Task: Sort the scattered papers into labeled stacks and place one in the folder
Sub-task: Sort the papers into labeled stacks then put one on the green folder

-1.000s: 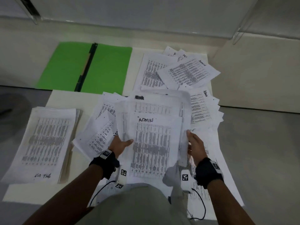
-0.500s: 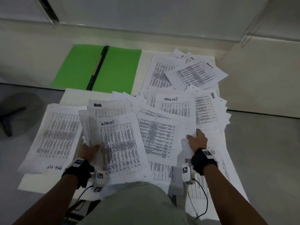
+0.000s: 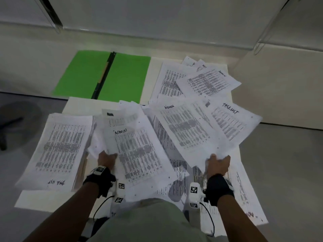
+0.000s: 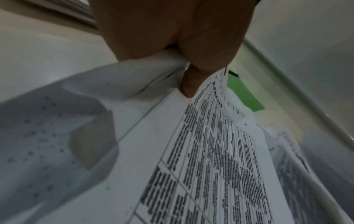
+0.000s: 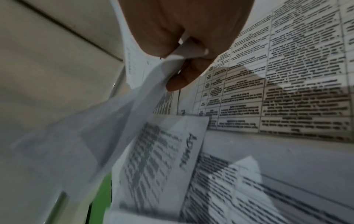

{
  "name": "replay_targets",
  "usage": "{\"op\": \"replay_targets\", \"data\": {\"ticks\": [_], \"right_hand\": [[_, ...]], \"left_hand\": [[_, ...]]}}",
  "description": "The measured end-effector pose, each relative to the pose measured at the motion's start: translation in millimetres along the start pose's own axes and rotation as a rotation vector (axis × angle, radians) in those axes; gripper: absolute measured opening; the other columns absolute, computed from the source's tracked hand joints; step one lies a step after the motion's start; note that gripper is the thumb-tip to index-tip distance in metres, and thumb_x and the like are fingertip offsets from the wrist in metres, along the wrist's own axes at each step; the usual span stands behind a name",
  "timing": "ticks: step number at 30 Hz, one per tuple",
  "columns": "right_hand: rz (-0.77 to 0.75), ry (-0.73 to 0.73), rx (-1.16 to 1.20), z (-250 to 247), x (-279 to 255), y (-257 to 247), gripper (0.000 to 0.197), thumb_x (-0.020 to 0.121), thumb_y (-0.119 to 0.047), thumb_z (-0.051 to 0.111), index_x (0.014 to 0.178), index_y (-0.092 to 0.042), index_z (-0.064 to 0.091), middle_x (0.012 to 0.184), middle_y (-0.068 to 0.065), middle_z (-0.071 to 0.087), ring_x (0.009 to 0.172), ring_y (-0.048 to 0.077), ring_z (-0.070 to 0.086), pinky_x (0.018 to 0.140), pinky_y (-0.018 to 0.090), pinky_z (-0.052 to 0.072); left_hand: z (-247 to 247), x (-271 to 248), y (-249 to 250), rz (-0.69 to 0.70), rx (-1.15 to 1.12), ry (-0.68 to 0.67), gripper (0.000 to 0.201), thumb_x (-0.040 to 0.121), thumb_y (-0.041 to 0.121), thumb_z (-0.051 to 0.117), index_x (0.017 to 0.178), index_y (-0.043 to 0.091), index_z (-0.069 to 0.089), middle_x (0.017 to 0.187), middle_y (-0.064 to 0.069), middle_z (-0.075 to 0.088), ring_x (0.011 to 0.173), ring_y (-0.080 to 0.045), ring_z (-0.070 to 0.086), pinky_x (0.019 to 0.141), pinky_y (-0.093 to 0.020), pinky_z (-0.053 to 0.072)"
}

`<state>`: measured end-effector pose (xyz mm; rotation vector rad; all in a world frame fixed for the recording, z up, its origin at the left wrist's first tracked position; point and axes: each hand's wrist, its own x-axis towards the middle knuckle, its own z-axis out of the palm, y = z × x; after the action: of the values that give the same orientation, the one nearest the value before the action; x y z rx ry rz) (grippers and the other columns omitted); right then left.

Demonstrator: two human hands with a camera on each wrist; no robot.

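Observation:
My left hand (image 3: 106, 157) grips the near-left corner of a bundle of sheets headed ADMIN (image 3: 138, 151), lifted over the table's middle. The left wrist view shows thumb and fingers (image 4: 188, 84) pinching that bundle (image 4: 201, 159). My right hand (image 3: 218, 161) pinches the near edge of raised sheets, one headed ADMIN (image 3: 185, 131) and one headed TASKLIST (image 3: 229, 123). In the right wrist view its fingers (image 5: 180, 81) clamp the paper (image 5: 153, 94). A neat stack marked TASK LIST (image 3: 57, 147) lies at the left. The open green folder (image 3: 104, 75) lies at the far left.
More loose printed sheets (image 3: 201, 81) lie fanned at the far right, and others (image 3: 241, 189) cover the near right of the white table (image 3: 80, 103). A grey floor surrounds the table, with a chair base (image 3: 7, 130) at the left.
The left hand's ADMIN bundle has shifted slightly right, off the task list stack. The right hand, pressing on table papers before, now holds raised sheets headed ADMIN and TASKLIST.

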<state>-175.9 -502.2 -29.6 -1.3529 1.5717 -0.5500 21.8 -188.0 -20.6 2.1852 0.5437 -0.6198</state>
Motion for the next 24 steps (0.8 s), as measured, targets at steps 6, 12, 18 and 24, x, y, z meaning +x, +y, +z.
{"op": "replay_targets", "data": {"ticks": [6, 12, 18, 24], "right_hand": [[-0.064, -0.273, -0.175, 22.2, -33.8, 16.0, 0.026, 0.088, -0.011, 0.062, 0.106, -0.001, 0.045, 0.085, 0.009, 0.051, 0.085, 0.028, 0.053, 0.072, 0.036, 0.044], [-0.184, -0.558, -0.315, 18.5, -48.6, 34.4, 0.023, 0.083, -0.013, 0.072, 0.092, -0.013, 0.051, 0.083, 0.005, 0.055, 0.078, 0.021, 0.052, 0.073, 0.034, 0.049], [-0.253, -0.855, -0.457, -0.5, -35.1, 35.7, 0.014, 0.08, -0.022, 0.077, 0.082, -0.011, 0.069, 0.076, -0.004, 0.073, 0.072, 0.003, 0.064, 0.07, 0.032, 0.054], [-0.321, -0.846, -0.46, -1.4, -16.5, 9.8, 0.014, 0.098, -0.015, 0.051, 0.091, -0.004, 0.045, 0.07, -0.003, 0.041, 0.064, 0.009, 0.04, 0.062, 0.022, 0.033]], "left_hand": [[32.7, -20.7, 21.5, 0.058, -0.145, -0.146, 0.045, 0.091, 0.03, 0.06, 0.116, -0.007, 0.053, 0.109, -0.015, 0.056, 0.109, -0.035, 0.058, 0.096, -0.042, 0.045], [48.8, -33.4, 22.1, 0.042, -0.457, -0.323, 0.135, 0.043, 0.096, 0.05, 0.151, 0.02, 0.021, 0.157, -0.005, 0.025, 0.144, -0.029, 0.025, 0.116, -0.057, 0.019], [52.4, -21.9, 19.7, 0.151, -0.182, -0.167, 0.04, 0.086, 0.001, 0.065, 0.123, -0.006, 0.055, 0.115, -0.019, 0.062, 0.115, -0.038, 0.058, 0.087, -0.036, 0.045], [38.3, -5.3, 6.8, 0.188, -0.139, -0.289, 0.04, 0.079, -0.011, 0.066, 0.118, -0.004, 0.059, 0.106, -0.018, 0.065, 0.101, -0.034, 0.062, 0.091, -0.045, 0.048]]}}
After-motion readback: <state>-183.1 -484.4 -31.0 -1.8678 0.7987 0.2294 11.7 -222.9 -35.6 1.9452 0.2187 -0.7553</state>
